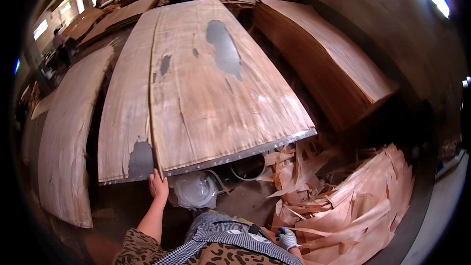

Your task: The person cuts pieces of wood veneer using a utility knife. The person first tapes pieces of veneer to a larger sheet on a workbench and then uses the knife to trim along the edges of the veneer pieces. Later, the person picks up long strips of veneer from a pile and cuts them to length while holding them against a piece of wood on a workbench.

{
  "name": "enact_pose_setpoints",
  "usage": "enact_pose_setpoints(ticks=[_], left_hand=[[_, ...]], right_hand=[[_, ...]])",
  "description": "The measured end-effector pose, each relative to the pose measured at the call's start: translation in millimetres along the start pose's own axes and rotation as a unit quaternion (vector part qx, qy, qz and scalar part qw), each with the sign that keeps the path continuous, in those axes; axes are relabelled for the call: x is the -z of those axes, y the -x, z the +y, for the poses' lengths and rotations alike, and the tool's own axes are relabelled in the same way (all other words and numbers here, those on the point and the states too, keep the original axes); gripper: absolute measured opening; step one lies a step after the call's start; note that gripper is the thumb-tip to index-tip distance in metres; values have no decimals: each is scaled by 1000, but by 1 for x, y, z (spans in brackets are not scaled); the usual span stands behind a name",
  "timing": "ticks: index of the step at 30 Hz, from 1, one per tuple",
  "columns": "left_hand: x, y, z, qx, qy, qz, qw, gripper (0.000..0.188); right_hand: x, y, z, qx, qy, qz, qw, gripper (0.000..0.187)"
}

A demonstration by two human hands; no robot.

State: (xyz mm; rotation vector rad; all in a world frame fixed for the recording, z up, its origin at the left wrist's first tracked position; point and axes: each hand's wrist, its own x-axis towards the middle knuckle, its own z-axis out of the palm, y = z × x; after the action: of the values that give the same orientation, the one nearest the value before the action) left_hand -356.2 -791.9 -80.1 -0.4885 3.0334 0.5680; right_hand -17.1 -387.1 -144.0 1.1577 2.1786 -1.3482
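A large sheet of thin wood veneer [206, 113] lies over a grey table top, which shows through several holes and along the near edge. A long, narrow wooden stick [152, 78] runs lengthwise on the veneer, left of its middle. At the near table edge, my bare left hand [158, 186] is closed around the stick's near end. My right hand [287, 239], in a pale glove, is low by my waist, beside a heap of veneer scraps. Its fingers are curled, with something dark blue at them; what it holds is too small to make out.
Torn veneer scraps [343, 216] pile up at my right. A tall stack of veneer [319, 54] stands beyond the table's right side, another low stack [68, 137] at its left. Under the near edge are a plastic-covered bucket [194, 190] and a round container [248, 168]. Two people are far off.
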Motion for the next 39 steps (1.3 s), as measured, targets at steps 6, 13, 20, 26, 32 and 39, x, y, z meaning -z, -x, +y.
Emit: enact_pose_setpoints(ticks=[6,13,20,26,32,39], left_hand=[[-12,9,95,-244,-23,82,966,59],[-83,18,224,-430,-28,-8,903,61],[-125,15,249,-387,-130,-45,912,72],[-115,16,258,-397,-175,-72,898,71],[-106,7,264,-333,-148,-132,922,61],[-129,29,393,-331,-28,-38,942,48]], right_hand=[[47,-3,1,66,120,131,982,18],[98,-61,-62,54,143,138,979,23],[169,-102,-63,-47,179,89,979,25],[215,-128,-47,-97,113,109,983,27],[265,-173,-73,-84,183,73,977,28],[366,-271,-73,-57,149,111,981,30]])
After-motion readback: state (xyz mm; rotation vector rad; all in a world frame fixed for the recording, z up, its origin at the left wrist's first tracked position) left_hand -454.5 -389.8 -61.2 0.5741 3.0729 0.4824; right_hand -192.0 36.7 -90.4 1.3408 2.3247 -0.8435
